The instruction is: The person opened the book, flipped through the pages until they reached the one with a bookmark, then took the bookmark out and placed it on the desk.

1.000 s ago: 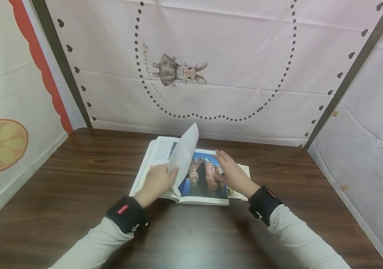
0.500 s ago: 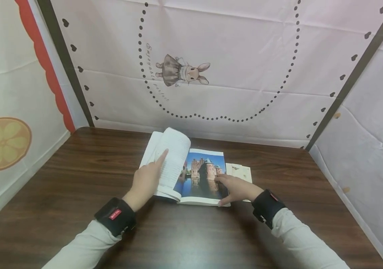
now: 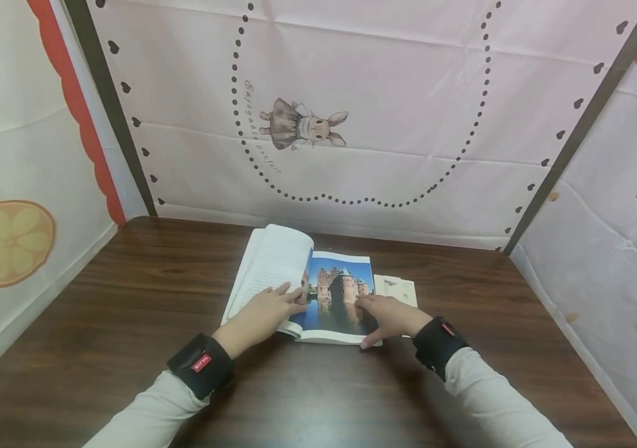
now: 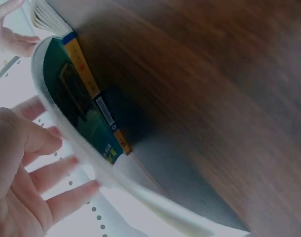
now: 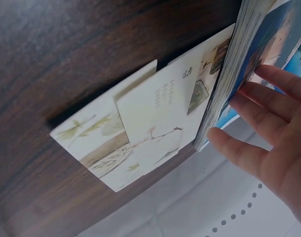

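Note:
An open book (image 3: 341,292) lies on the brown table, its right page showing a castle photo above water. The left-hand pages (image 3: 276,261) of print bow upward. My left hand (image 3: 262,314) rests on these pages near the fold, fingers spread and pointing right. In the left wrist view, the fingers (image 4: 66,197) lie along the curved page edge, and the book's spine (image 4: 94,89) shows orange and blue. My right hand (image 3: 394,317) rests over the right page's lower right corner, thumb at the front edge. Its fingers (image 5: 274,101) stretch across the page in the right wrist view.
Cream printed cards or booklets (image 5: 150,118) with plant drawings stick out from beside the book's right edge. Behind the table (image 3: 318,398) hangs a white cloth (image 3: 397,106) with a printed rabbit. More printed cloth encloses the left and right sides.
The raised page has gone over to the left and lies lower. My left hand slid up the page with a pointing finger, then came back toward the fold. My right hand shifted down the right page.

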The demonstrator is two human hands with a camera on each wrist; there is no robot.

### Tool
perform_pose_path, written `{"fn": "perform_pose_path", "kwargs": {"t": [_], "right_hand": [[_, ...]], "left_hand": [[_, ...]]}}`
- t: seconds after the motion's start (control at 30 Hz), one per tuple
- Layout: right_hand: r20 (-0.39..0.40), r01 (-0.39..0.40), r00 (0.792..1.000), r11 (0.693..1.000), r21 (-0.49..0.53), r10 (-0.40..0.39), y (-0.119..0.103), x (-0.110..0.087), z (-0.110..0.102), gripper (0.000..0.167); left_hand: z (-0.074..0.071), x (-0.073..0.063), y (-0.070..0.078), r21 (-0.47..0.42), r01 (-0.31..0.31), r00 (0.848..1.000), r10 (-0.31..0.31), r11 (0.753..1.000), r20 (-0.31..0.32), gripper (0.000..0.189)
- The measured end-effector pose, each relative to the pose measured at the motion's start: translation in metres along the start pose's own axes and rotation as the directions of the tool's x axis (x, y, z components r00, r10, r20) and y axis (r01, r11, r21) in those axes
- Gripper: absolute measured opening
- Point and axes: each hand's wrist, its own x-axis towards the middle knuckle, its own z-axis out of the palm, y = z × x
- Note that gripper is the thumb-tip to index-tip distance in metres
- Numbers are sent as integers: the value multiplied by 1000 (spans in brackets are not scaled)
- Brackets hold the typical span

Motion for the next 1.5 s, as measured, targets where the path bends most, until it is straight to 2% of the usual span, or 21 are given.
{"fn": "perform_pose_path", "kwargs": {"t": [0.07,0.17,0.33,0.43,0.53,0.67,0.77,0.87,0.93,1.03,1.13,1.2,1.3,1.4,1.47,1.5], "right_hand": [[7,-4,1000,1000,17,4,2,1,0,83],[16,6,1000,999,36,-7,5,3,0,80],[38,39,998,997,66,-41,7,-2,-4,63],[-13,52,999,998,21,-51,5,-7,-3,46],[-83,65,994,997,-50,-69,3,-8,2,43],[-134,78,987,992,-99,-91,3,-6,6,39],[-176,77,979,988,-136,-101,4,-4,8,37],[-238,75,964,978,-196,-122,3,-1,7,29],[-296,69,945,968,-243,-142,1,1,6,23],[-412,34,899,961,-274,-149,-3,3,1,17],[-535,16,829,963,-270,-164,-5,5,-3,15],[-599,17,781,964,-266,-179,-8,5,-6,16],[-671,39,711,965,-260,-210,-12,5,-7,18],[-721,49,657,966,-253,-222,-17,7,-8,23],[-741,43,641,973,-228,-202,-19,8,-9,32],[-744,33,643,977,-209,-181,-20,8,-9,38]], "left_hand": [[-1,0,2,-52,71,997,-71,996,13,41],[0,1,3,-97,125,992,-126,987,-4,35],[4,3,7,-138,123,989,-133,983,-65,30],[4,3,9,-154,105,989,-119,982,-85,28],[4,3,10,-138,89,989,-104,986,-102,24],[7,3,11,-105,89,987,-102,990,-124,21],[8,4,14,-92,119,984,-129,989,-120,27],[8,6,19,-97,180,978,-189,979,-87,42],[8,9,24,-103,231,969,-238,968,-62,57],[7,15,32,-108,289,954,-295,951,-46,77],[6,21,38,-71,320,944,-324,945,-61,88],[6,24,42,-37,326,942,-328,945,-74,88],[8,25,47,19,317,943,-313,948,-115,77],[11,26,49,69,289,944,-272,955,-184,54],[13,25,49,96,279,940,-251,955,-233,37],[13,25,49,111,280,938,-247,954,-243,32]]}}
